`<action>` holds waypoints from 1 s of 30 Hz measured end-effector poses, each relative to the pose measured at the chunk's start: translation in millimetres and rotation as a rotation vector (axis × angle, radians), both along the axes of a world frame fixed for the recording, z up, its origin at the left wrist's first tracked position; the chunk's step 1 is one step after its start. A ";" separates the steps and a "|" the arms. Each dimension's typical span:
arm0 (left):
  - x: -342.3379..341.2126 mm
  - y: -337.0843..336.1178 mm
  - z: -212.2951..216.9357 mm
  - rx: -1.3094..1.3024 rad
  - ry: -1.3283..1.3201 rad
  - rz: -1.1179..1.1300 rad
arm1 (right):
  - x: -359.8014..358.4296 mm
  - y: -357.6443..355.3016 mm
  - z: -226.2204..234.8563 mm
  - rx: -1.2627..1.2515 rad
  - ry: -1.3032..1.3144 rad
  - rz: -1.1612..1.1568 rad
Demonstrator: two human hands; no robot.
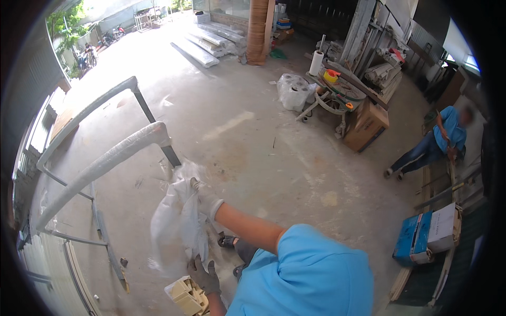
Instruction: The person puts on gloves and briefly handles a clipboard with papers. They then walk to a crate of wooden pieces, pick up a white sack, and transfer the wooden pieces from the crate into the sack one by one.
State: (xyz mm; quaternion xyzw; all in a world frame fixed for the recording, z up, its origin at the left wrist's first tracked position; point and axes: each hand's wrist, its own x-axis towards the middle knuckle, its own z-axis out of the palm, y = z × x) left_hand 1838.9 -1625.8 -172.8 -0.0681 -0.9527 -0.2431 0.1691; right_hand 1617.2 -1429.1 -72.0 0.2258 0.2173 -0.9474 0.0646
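Note:
A crumpled, translucent white plastic bag (182,226) hangs at the left of my body, its lower left part blurred. My right hand (207,200), in a pale glove, is closed on the bag's upper edge with the arm stretched out. Lower down, my left hand (204,276) wears a dark grey glove. Its thumb and fingers are apart, with the fingertips against or just below the bag's bottom edge. Beside that hand, several cream plastic pieces (188,297) sit in a clear wrapper, partly cut off by my wrist.
A metal frame (105,155) with film-wrapped rails stands left of the bag. Long wrapped bundles (203,47) lie at the back. A cluttered work stand (337,92) and carton (367,125) are right of centre. Another person (437,139) is far right, beyond blue and white boxes (414,239).

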 end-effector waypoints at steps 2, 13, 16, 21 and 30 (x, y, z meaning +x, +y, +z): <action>1.9 10.6 -15.3 0.154 -0.208 0.022 | 16.7 13.3 -11.5 0.259 0.073 0.094; -91.8 113.6 -19.5 1.988 -1.090 0.522 | 137.9 104.1 -39.0 0.184 -0.062 0.717; -143.6 172.1 -43.4 1.986 -1.107 0.419 | 120.2 187.9 -22.3 0.413 0.089 0.930; -236.4 293.3 -75.9 1.922 -1.135 0.324 | 61.1 312.2 6.3 1.040 0.352 0.995; -352.3 470.6 -95.9 1.675 -1.265 -0.031 | -54.8 458.2 -5.9 0.152 -0.050 0.062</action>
